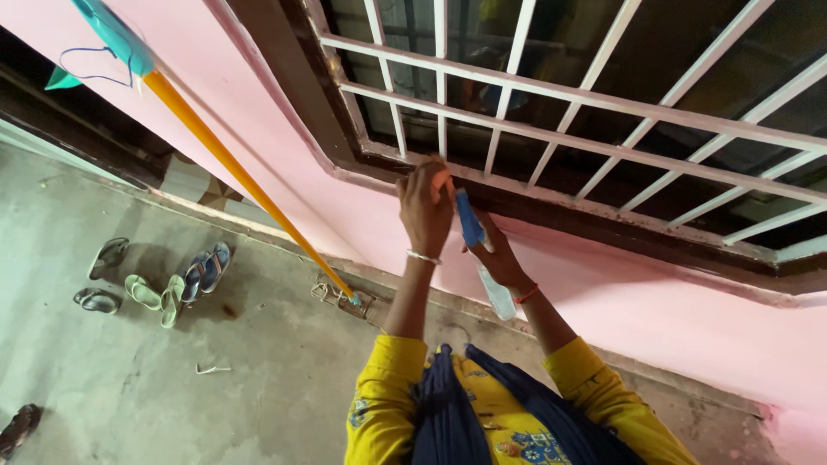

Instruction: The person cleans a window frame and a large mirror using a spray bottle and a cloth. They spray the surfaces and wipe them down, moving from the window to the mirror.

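A pink wall [284, 172] under a barred window [551, 95]. The left hand [425, 202] presses closed fingers on the sill [603, 211]; just beside it, the right hand [498, 254] grips a spray bottle [482, 254], long axis upright.

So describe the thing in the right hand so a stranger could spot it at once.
Find the white window grille above the pink wall. Below its dark sill, the right hand grips a spray bottle: blue top, clear body pointing downward, unlike the empty left hand.
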